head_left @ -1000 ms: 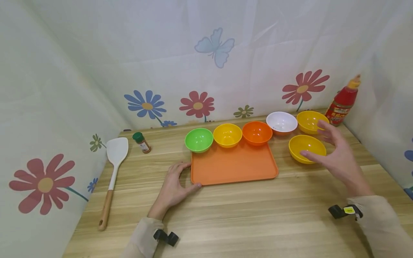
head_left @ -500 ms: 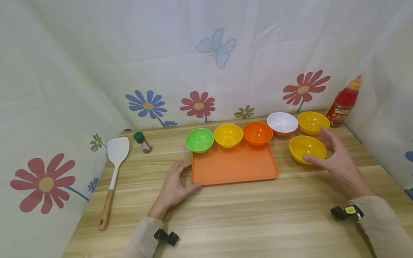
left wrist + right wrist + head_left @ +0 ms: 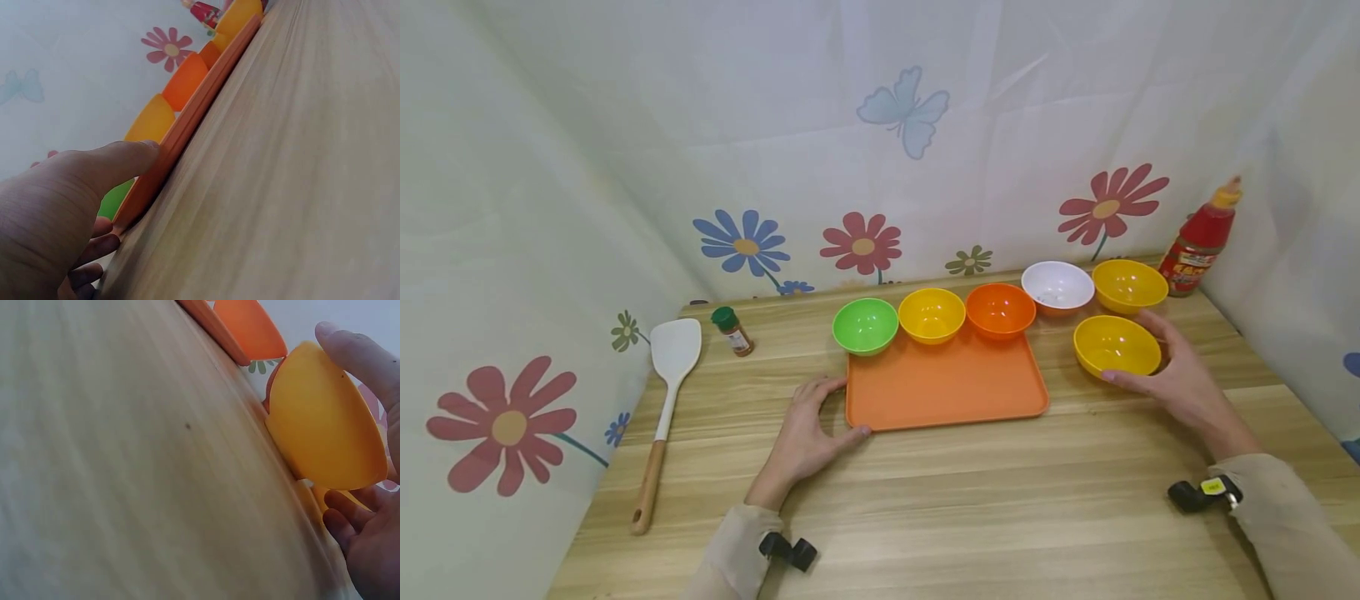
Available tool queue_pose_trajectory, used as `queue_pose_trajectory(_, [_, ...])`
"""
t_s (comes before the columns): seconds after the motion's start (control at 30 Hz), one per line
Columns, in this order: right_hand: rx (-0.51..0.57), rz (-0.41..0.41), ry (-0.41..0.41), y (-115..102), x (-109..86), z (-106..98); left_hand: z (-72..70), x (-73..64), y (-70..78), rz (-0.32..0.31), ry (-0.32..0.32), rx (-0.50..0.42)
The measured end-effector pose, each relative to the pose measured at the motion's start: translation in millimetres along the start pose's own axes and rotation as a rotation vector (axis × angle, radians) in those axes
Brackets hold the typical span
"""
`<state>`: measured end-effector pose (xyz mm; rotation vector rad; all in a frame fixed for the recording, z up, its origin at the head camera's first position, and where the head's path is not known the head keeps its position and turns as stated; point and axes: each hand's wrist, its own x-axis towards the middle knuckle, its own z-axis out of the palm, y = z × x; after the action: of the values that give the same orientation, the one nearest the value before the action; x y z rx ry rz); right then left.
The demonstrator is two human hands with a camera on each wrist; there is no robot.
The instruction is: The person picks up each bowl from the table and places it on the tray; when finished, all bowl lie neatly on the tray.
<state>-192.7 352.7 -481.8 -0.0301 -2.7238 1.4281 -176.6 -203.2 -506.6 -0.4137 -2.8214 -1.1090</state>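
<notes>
In the head view my right hand (image 3: 1183, 385) is spread around the near yellow bowl (image 3: 1116, 346), thumb by its front and fingers along its right side. The right wrist view has the thumb beside this yellow bowl's (image 3: 328, 425) rim and the fingers past its other side; firm contact cannot be made out. My left hand (image 3: 805, 437) rests at the front left corner of an orange tray (image 3: 947, 383), its thumb on the edge. Along the tray's back stand a green bowl (image 3: 866, 327), a yellow bowl (image 3: 932, 317) and an orange bowl (image 3: 1000, 312).
Behind the near yellow bowl are a white bowl (image 3: 1057, 287), another yellow bowl (image 3: 1129, 287) and a red sauce bottle (image 3: 1198, 246). On the left lie a white spatula (image 3: 673, 358) with a wooden handle and a green-capped spice jar (image 3: 732, 331). A flowered curtain (image 3: 775, 125) encloses the table (image 3: 970, 517).
My right hand has lowered and closed in around the near yellow bowl, its thumb moving from over the bowl to its front. The left hand and tray stay put.
</notes>
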Motion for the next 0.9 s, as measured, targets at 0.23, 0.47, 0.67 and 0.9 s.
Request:
queue_pose_trajectory(0.23, [-0.022,0.016,-0.030,4.4,1.5,-1.3,-0.7,0.2,-0.2,0.004,0.001,0.002])
queue_pose_trajectory(0.47, [-0.050,0.043,-0.041,4.8,0.3,-1.8,-0.4,0.1,-0.5,0.001,0.000,0.002])
queue_pose_trajectory(0.67, [-0.052,0.052,-0.032,2.7,-1.0,-0.9,0.3,0.2,-1.2,0.002,-0.001,0.006])
queue_pose_trajectory(0.9, [-0.039,0.041,-0.013,-3.3,-0.7,1.0,0.4,0.6,-1.7,0.003,0.000,0.007])
